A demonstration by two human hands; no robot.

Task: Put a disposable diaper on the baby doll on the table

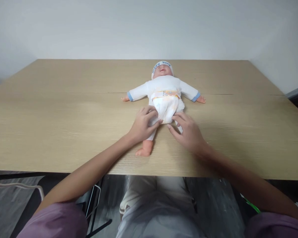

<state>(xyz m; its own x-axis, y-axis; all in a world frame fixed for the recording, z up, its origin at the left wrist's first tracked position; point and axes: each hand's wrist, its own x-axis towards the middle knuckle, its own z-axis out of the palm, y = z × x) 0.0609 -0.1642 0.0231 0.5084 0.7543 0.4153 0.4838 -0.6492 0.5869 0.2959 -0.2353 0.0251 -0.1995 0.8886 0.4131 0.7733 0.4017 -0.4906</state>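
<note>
A baby doll [163,82] lies on its back on the table, head away from me and arms spread. It wears white clothing with blue cuffs and a printed hat [162,63]. Around its hips is a white diaper [166,105] with an orange-patterned waistband. My left hand [144,124] rests at the diaper's left leg edge, fingers bent and thumb apart by the lower edge. At the opposite leg edge, the fingertips of my right hand [187,132] touch the diaper, with the thumb spread away. The right hand hides most of the doll's leg on that side.
The wooden table [64,122] has a thin seam running across behind the doll's arms. A pale wall [139,29] stands behind it. Below the front edge are my legs, a white cable [17,185] on the left and dark metal frame parts.
</note>
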